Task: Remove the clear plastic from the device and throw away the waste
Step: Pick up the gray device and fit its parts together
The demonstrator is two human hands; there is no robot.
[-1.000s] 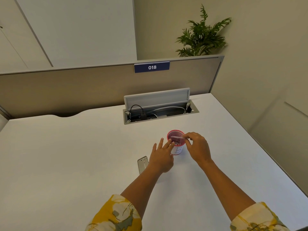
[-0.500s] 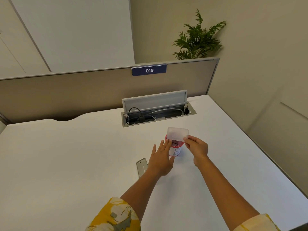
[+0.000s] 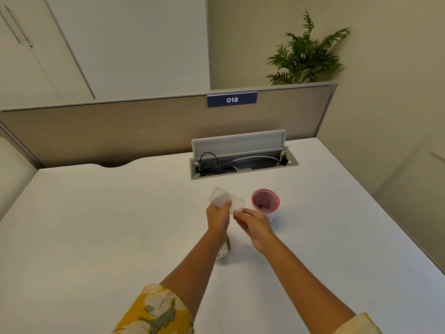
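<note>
A clear plastic sheet [image 3: 226, 200] is held above the counter; the grey device [image 3: 224, 251] lies flat beside a pink-rimmed cup [image 3: 265, 203].

Left hand [image 3: 218, 216] and right hand [image 3: 254, 222] raised together, fingers pinched.

Your left hand [image 3: 218, 216] and right hand [image 3: 252, 224] meet mid-table [image 3: 96, 225], both holding the plastic piece [image 3: 225, 200] above it. The cup [image 3: 265, 203] stands on the table just right of the plastic, behind your right hand. The device [image 3: 225, 251] lies on the table under your left wrist, partly hidden. The cable tray [image 3: 243, 162] sits behind the cup, lid up. The partition [image 3: 120, 131] runs along the table's far edge, with the plant [image 3: 305, 54] behind it.
</note>
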